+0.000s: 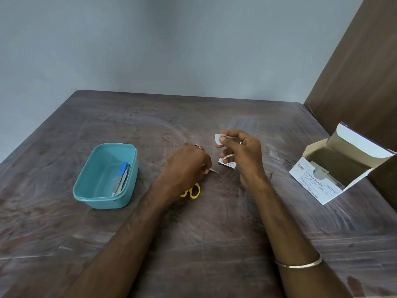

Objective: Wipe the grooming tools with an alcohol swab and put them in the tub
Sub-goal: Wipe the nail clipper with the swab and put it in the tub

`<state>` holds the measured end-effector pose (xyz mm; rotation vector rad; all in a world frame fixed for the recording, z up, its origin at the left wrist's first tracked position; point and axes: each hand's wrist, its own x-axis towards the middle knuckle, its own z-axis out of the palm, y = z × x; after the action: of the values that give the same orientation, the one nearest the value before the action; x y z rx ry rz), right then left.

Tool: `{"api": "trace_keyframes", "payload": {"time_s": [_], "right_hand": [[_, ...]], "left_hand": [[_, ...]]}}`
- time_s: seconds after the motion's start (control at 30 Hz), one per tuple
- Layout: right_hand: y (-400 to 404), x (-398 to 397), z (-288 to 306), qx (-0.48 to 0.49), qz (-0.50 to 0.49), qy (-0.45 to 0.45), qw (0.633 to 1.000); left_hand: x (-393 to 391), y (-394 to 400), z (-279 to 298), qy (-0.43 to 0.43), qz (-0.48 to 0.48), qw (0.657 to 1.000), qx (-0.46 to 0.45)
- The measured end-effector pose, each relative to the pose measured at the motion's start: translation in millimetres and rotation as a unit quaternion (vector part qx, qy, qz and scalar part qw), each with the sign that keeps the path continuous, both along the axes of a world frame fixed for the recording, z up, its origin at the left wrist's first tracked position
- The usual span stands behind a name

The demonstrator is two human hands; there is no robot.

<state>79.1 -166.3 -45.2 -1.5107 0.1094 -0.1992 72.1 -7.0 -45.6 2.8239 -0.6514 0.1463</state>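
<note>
My right hand (238, 153) pinches a small white alcohol swab (218, 140) between thumb and forefinger, above the table. Its torn wrapper (228, 161) lies on the table just below that hand. My left hand (187, 166) is closed on a thin metal tool (213, 171), whose tip pokes out to the right, close to the table. Yellow-handled scissors (192, 191) lie under my left wrist, mostly hidden. A teal tub (90, 175) stands at the left and holds a blue-capped tool (123, 168) and a metal file or similar.
An open white box of alcohol swabs (328, 171) sits at the right, lid flap raised. The dark wooden table (193, 233) meets a grey wall behind. A brown panel (361, 82) rises at the far right.
</note>
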Motion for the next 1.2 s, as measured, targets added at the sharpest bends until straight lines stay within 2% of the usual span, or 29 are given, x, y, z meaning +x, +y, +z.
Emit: {"api": "trace_keyframes", "payload": {"time_s": [0.13,0.27,0.57,0.63,0.93,1.07,1.2], "right_hand": [[0.3,-0.5,0.0,-0.005,-0.003,-0.01,1.0],[2.1,-1.4,-0.1,0.01,0.018,-0.03,0.999],[8.3,-4.3,-1.7,-0.001,0.052,-0.048,0.997],[8.5,-4.9,-1.4,-0.003,0.057,-0.059,0.997],[9.9,-7.1,0.8,0.023,0.1,-0.1,0.99],[10.7,-6.2,-0.4,0.035,0.095,-0.108,0.989],[11.1,-5.7,-1.7,0.032,0.085,-0.126,0.988]], "left_hand": [[-1.1,5.5,2.8,0.0,0.065,0.987,-0.146],[1.0,12.8,3.6,0.048,0.124,0.943,-0.304],[-5.5,15.1,4.5,0.089,0.158,0.858,-0.48],[-6.9,14.6,5.8,0.102,0.159,0.844,-0.502],[-6.9,16.5,7.8,0.124,0.153,0.829,-0.524],[-6.8,17.5,7.3,0.145,0.152,0.799,-0.563],[-7.2,17.8,9.2,0.18,0.157,0.75,-0.617]]}}
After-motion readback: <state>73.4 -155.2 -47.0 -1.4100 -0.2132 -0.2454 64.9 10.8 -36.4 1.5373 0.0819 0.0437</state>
